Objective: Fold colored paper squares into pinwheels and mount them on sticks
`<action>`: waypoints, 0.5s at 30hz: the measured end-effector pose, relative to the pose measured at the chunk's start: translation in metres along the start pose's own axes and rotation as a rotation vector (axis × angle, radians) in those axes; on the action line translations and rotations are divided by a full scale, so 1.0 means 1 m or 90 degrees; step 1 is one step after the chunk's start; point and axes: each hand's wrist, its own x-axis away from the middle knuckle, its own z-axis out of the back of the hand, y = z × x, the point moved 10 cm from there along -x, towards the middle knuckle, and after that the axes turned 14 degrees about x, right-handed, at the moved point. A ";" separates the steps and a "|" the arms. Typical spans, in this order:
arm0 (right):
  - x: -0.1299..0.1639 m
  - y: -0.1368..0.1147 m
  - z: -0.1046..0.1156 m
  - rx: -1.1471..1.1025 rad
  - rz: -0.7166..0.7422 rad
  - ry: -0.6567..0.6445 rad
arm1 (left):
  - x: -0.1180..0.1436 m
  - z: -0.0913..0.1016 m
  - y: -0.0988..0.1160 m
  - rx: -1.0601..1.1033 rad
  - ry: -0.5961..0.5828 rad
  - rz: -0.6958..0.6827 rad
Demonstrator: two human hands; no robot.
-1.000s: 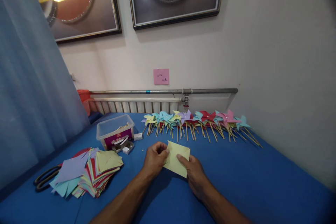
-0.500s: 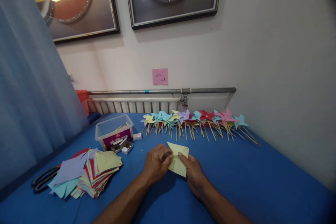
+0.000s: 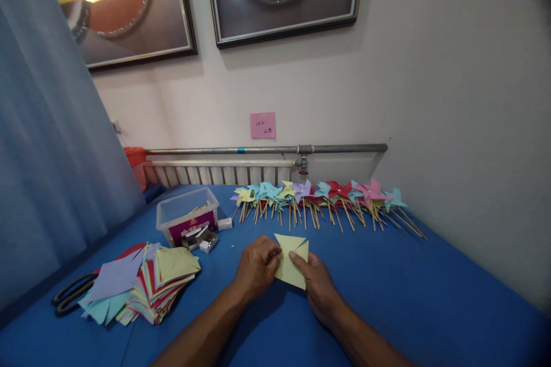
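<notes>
A pale yellow paper square [image 3: 294, 261] lies between both hands above the blue table [image 3: 408, 292], with its corners folded toward the middle. My left hand [image 3: 256, 268] pinches its left side with thumb and fingers. My right hand [image 3: 315, 279] presses a fingertip on the paper's centre and holds its right side.
A stack of coloured paper squares [image 3: 146, 284] lies at the left, with black scissors [image 3: 69, 293] beside it. A clear plastic tub [image 3: 187, 213] and small boxes [image 3: 202, 239] sit behind. A row of finished paper pinwheels on sticks [image 3: 327, 198] lines the far edge by the radiator [image 3: 215, 173].
The flat yellow sheet has been folded in: its left corner and another flap were brought to the centre, and my hands moved closer together.
</notes>
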 end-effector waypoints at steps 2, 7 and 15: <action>-0.003 0.003 0.006 0.019 -0.002 0.023 | 0.000 0.000 0.003 0.003 0.000 0.000; -0.008 0.002 0.021 0.119 0.012 0.084 | -0.001 0.006 -0.008 0.056 0.038 0.111; -0.005 -0.015 0.018 0.250 0.065 0.076 | 0.015 -0.013 -0.065 0.403 0.065 0.444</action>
